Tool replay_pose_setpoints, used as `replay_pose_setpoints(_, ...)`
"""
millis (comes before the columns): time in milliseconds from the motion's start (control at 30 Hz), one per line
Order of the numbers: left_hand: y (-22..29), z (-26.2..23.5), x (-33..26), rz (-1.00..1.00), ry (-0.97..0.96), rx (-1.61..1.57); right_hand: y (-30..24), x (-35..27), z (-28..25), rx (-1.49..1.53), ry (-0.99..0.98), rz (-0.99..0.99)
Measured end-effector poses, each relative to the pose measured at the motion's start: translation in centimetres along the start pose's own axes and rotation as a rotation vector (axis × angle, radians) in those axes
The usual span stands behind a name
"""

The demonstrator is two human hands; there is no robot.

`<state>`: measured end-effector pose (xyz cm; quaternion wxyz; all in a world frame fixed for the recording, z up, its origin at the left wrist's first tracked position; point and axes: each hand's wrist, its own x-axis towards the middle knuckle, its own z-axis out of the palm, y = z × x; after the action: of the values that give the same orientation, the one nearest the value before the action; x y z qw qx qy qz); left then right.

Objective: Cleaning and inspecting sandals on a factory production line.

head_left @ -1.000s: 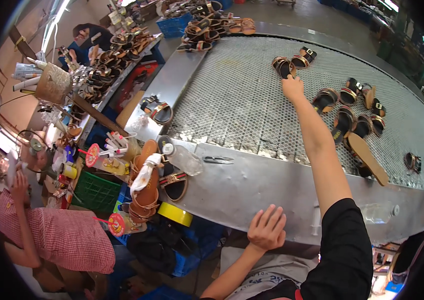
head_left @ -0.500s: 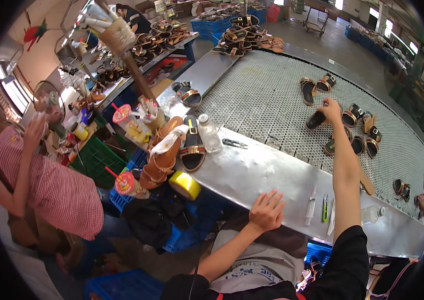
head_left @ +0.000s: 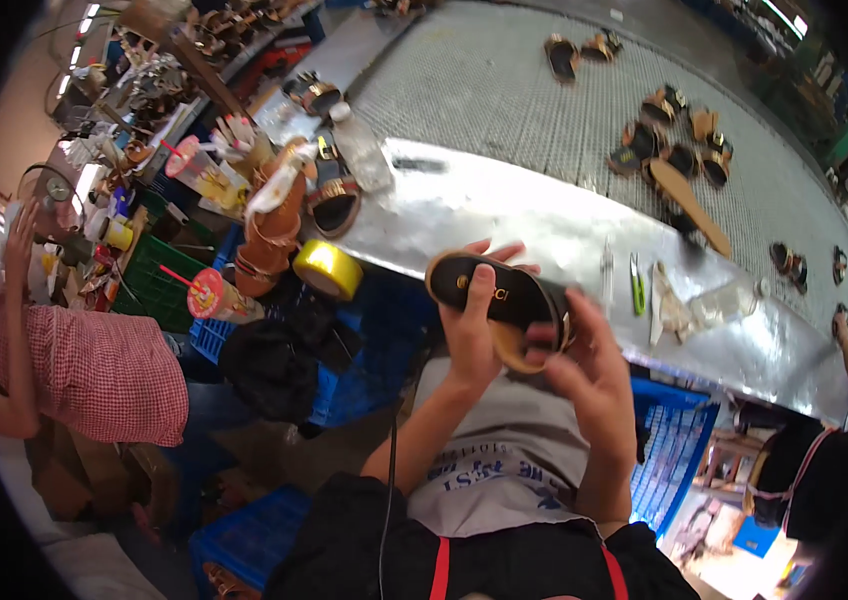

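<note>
A black slide sandal [head_left: 484, 287] with a tan edge is raised over my lap, in front of the metal table edge. My left hand [head_left: 474, 325] grips it from beneath, thumb pressed on the black footbed. At its strap end my right hand [head_left: 592, 365] is curled round the sandal, its fingers slightly blurred. On the mesh surface beyond lie several strapped sandals [head_left: 639, 145] in a cluster and a long tan sole [head_left: 689, 205]. Green-handled snips [head_left: 637, 285] and a syringe [head_left: 607, 262] rest on the metal ledge.
A clear bottle [head_left: 729, 302] lies at right, another bottle [head_left: 361, 150] stands at left. A yellow tape roll [head_left: 328, 269], brown sandals [head_left: 269, 235] and drink cup [head_left: 214, 294] sit left. A person in a checked garment [head_left: 104, 370] is at far left; another person's hand [head_left: 842, 325] reaches in from the right.
My right hand has brought the sandal from the mesh surface to in front of me. My left hand has come off the table edge and taken hold of it. The view has tilted down.
</note>
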<state>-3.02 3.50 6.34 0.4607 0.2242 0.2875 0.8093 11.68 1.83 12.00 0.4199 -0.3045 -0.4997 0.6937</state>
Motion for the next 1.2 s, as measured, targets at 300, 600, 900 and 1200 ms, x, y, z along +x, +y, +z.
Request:
replay_pose_setpoints(300, -4.3, -3.3, -6.9, -0.771, -0.135, 0.116, 4.0, -4.5, -6.8, -0.610, 0.062, 0.199)
replay_pose_setpoints(600, -9.7, -4.2, -7.5, -0.618, 0.024, -0.001, 10.4, -2.7, -9.0, 0.135, 0.126, 0.545)
replay_pose_setpoints(900, -10.6, -4.3, -6.7, -0.732, -0.011, 0.002, 9.9, -1.0, -10.1, 0.057, 0.186, 0.593)
replay_pose_setpoints(1200, -10.5, -3.5, -7.6, -0.817, -0.049, -0.373, 9.3, -1.1, -7.1, 0.285, 0.422, 0.563)
